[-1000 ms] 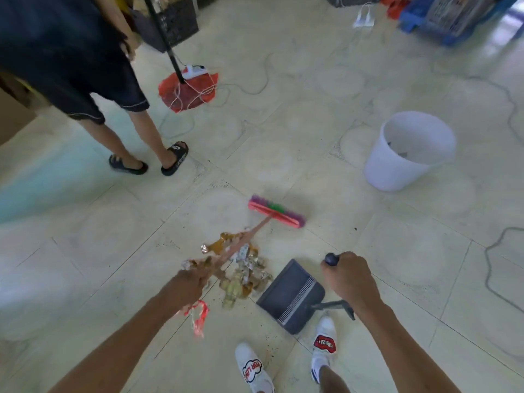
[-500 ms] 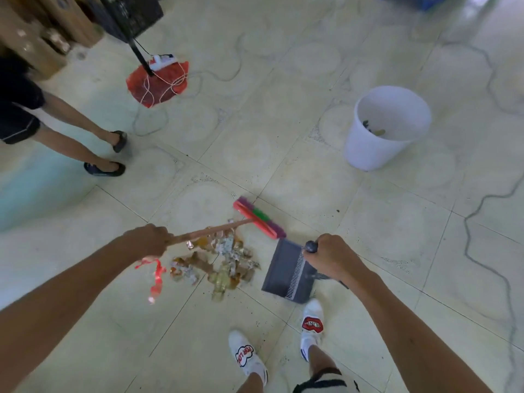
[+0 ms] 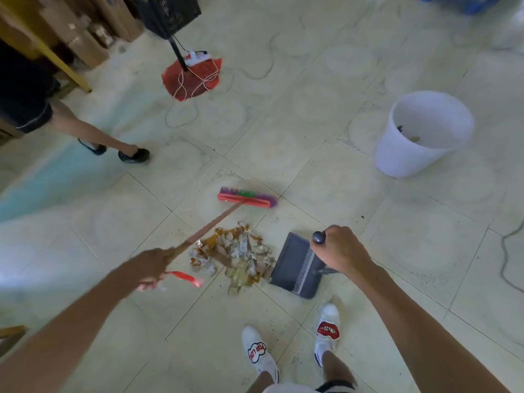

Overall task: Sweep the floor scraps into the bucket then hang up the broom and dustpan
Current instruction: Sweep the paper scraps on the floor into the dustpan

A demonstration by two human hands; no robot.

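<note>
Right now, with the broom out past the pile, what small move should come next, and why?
Probably draw the broom back toward the dustpan, pushing the scraps in. The left hand holds the stick, the broom head sits beyond the pile, and the right hand holds the dustpan at the pile's edge, apparently empty.

Black crate (image 3: 170, 11), cardboard boxes (image 3: 85, 32), red net (image 3: 192, 79).

Landmark: scraps pile (image 3: 235, 258).
- Far side: broom head (image 3: 247, 197) blocks.
- Right: dustpan (image 3: 296, 266), touching the pile.
- Near side: two white shoes (image 3: 295, 346).
- Left: open floor (image 3: 85, 222).
- Towards bucket (image 3: 422, 134): bare tiles.
- Far left: bystander's legs (image 3: 105, 139).
</note>
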